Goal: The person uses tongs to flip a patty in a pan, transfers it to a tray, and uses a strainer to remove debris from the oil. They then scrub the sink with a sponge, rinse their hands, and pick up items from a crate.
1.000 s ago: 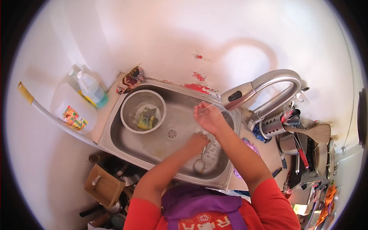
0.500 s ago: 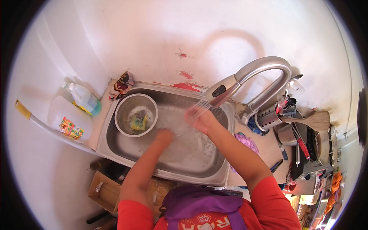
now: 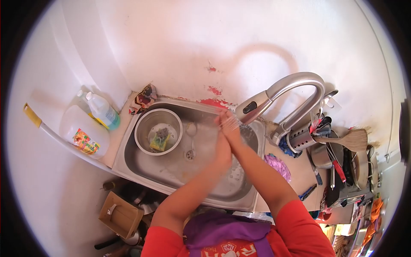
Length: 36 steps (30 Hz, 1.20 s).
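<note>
My left hand (image 3: 223, 150) presses against my right hand (image 3: 230, 127) near the wrist, over the sink (image 3: 167, 173). Water sprays from the faucet (image 3: 253, 107) onto my right hand, whose fingers look stretched out toward the wall. Motion and overlap smear the fingers of my left hand. No object shows in either hand. Left of them in the sink stands a round metal pot (image 3: 141, 143), holding a yellow-green sponge (image 3: 159, 142) and a grey scourer (image 3: 162, 132). A spoon-like metal utensil (image 3: 191, 129) lies beside the pot, close to the drain (image 3: 189, 155).
Plastic bottles (image 3: 102, 112) and a large jug (image 3: 83, 132) stand left of the sink. On the right counter are a pink crumpled bag (image 3: 278, 167), a perforated utensil holder (image 3: 299, 139) and a wooden spatula (image 3: 349, 139). A cardboard box (image 3: 121, 214) sits below.
My left hand has moved from beside the pot, rightward, to meet my right hand under the spray. The utensil and drain now show clearly. The view has shifted slightly.
</note>
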Each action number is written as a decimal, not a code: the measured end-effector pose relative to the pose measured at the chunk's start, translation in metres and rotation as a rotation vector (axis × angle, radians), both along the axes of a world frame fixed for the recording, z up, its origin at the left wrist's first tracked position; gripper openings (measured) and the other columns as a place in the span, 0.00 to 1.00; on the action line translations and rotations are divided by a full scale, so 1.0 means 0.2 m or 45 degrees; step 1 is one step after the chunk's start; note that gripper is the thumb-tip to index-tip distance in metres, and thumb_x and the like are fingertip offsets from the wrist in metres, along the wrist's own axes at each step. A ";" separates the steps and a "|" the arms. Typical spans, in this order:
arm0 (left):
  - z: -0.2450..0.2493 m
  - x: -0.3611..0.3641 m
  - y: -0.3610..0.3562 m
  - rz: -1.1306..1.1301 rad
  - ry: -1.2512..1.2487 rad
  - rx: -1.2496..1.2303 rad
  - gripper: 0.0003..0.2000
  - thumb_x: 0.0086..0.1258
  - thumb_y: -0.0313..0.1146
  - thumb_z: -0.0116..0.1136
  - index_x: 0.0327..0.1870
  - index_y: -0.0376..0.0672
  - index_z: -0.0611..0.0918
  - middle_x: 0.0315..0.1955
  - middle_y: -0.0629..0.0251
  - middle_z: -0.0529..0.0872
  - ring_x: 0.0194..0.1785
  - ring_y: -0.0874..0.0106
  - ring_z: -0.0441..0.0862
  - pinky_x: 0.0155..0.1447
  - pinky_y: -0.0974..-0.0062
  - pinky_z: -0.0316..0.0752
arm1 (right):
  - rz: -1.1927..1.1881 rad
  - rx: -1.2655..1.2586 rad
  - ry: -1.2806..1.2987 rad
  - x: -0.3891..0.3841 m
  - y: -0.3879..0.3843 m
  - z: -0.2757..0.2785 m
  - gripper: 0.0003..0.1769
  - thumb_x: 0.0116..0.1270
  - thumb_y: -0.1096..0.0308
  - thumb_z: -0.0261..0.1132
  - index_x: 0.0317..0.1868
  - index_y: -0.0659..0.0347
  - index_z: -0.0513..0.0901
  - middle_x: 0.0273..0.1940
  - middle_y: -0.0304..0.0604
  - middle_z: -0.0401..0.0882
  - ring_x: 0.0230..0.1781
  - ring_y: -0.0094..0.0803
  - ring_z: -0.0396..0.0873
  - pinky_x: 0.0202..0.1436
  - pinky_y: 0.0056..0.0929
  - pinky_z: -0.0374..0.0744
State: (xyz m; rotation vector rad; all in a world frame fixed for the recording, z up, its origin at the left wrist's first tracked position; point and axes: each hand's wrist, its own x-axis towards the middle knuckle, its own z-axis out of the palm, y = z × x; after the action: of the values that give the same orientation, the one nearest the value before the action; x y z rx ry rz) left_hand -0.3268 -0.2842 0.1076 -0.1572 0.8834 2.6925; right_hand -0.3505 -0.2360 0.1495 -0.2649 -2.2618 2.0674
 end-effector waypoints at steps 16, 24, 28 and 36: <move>-0.05 -0.11 -0.12 0.060 -0.250 -0.049 0.24 0.75 0.49 0.38 0.65 0.43 0.67 0.55 0.64 0.75 0.57 0.72 0.72 0.61 0.72 0.66 | -0.053 -0.009 0.216 0.10 -0.16 -0.33 0.21 0.73 0.61 0.47 0.58 0.64 0.73 0.61 0.53 0.69 0.63 0.42 0.67 0.68 0.38 0.59; -0.43 -0.17 -0.28 -0.202 0.300 -0.581 0.23 0.76 0.47 0.37 0.61 0.40 0.71 0.55 0.62 0.77 0.55 0.66 0.74 0.61 0.68 0.67 | -0.047 -1.306 -0.174 0.00 -0.04 -0.38 0.10 0.68 0.62 0.55 0.31 0.56 0.77 0.28 0.37 0.75 0.30 0.32 0.75 0.37 0.31 0.75; -0.73 -0.08 -0.45 -0.372 0.286 -1.320 0.19 0.74 0.42 0.44 0.59 0.41 0.73 0.49 0.65 0.81 0.51 0.72 0.76 0.56 0.74 0.69 | -0.113 -1.124 -0.297 -0.08 -0.09 0.00 0.11 0.70 0.62 0.52 0.28 0.53 0.71 0.20 0.34 0.65 0.20 0.26 0.66 0.27 0.26 0.69; -0.85 -0.05 -0.61 -0.108 0.206 -1.069 0.18 0.71 0.40 0.52 0.57 0.40 0.74 0.42 0.71 0.81 0.43 0.80 0.75 0.43 0.82 0.69 | -0.225 -0.506 0.344 -0.13 0.04 0.04 0.11 0.71 0.60 0.53 0.41 0.59 0.73 0.26 0.37 0.72 0.27 0.24 0.72 0.33 0.24 0.72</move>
State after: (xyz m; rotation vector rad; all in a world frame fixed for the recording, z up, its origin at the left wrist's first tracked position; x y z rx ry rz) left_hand -0.3370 -0.4061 -0.0625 -0.0731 1.9634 2.1083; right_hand -0.3768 -0.2281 0.1573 -0.1829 -1.6093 2.2794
